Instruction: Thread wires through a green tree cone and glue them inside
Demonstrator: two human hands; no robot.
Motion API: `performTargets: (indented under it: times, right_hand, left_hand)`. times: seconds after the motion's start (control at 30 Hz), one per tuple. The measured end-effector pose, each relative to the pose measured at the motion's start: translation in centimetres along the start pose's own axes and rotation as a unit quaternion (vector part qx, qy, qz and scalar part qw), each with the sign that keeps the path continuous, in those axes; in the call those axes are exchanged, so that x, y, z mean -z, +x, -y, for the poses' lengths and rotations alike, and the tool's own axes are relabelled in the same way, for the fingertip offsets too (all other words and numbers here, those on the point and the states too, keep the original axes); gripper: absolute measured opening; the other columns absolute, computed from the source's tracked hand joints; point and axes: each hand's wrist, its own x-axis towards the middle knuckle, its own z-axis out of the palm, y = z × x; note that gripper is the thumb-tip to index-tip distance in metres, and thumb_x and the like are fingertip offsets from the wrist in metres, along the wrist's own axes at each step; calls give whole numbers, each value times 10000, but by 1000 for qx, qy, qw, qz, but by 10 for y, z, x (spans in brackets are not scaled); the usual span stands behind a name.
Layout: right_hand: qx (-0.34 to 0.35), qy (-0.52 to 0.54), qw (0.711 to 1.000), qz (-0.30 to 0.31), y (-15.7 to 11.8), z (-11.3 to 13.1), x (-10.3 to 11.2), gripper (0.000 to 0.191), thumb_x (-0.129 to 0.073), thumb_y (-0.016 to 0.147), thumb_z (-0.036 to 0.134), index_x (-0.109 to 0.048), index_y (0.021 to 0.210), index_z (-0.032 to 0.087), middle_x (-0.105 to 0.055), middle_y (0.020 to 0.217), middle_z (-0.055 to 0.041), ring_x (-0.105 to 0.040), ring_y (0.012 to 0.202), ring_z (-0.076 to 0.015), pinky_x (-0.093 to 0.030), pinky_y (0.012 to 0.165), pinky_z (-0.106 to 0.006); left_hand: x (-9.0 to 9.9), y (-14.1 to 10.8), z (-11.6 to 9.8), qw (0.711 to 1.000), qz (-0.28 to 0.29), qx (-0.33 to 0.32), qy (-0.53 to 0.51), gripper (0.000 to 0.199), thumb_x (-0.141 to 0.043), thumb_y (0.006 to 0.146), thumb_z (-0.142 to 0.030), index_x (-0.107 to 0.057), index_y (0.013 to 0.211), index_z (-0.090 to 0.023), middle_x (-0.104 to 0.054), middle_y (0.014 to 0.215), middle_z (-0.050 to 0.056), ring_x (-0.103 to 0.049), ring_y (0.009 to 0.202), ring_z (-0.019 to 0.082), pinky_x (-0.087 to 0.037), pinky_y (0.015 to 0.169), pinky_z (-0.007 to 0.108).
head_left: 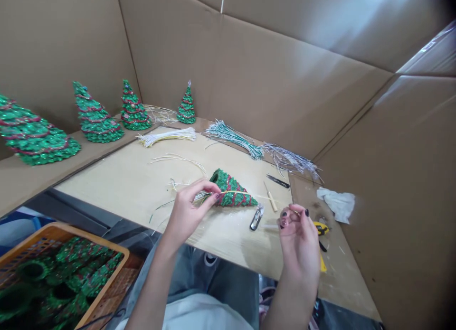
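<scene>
Left hand (187, 213) curled around the wide end of a green sequinned cone tree (231, 190), the tree on its side over the middle of a pale plywood tabletop (121, 192), with one yellow wire (235, 192) along it and a thin sheaf of pale wires (203, 196) pinched against it. Right hand (298, 240) raised just beside, grip narrow, fingertips (285, 221) pinched on something too thin to make out.

On the board: one pair of black snips (278, 181), one wood-handled awl (271, 198), one steel clip (256, 218). Along its far edge, three wire bundles: white (166, 137), green (231, 140), silver (290, 159). Four upright trees (96, 114) on a cardboard ledge (64, 168) at left. Near left, an orange basket (67, 230) heaped with green trees, count hidden.
</scene>
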Motion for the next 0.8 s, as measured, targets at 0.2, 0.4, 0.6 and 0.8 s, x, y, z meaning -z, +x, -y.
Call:
performTargets:
  times: [0.2,0.4,0.6,0.8]
  right_hand:
    - [16,-57,998,-34,-6,-4,7,242,-750,806,412,-732,854,175,-674,722,-23,-596,620,-114,-479,571,-234]
    - [11,-48,997,-61,-1,-12,-6,231,-770,771,366,-720,883,170,-700,736,-25,-624,638,-125,-518,623,-267]
    - [18,-16,990,-137,3,-24,-6,215,-743,784,264,-693,980,192,-673,740,10,-623,708,-110,-496,651,-220]
    - [31,-29,986,-163,8,-23,-1,296,-786,721,230,-692,1000,197,-636,671,37,-538,590,-82,-451,587,-194]
  left_hand:
    - [2,-10,14,999,-14,28,-24,38,-653,893,-209,-683,870,-205,-679,863,28,-642,868,182,-497,812,296]
    - [-7,-8,8,999,-29,15,-18,54,-636,897,-209,-682,868,-211,-676,853,42,-643,854,196,-513,778,314]
    - [-16,-8,14,996,-43,24,-74,73,-655,903,-174,-700,886,-230,-668,874,27,-635,871,172,-521,773,281]
    - [-12,-8,14,996,-55,23,-66,88,-656,913,-175,-703,929,-248,-685,914,19,-650,915,158,-533,797,249]
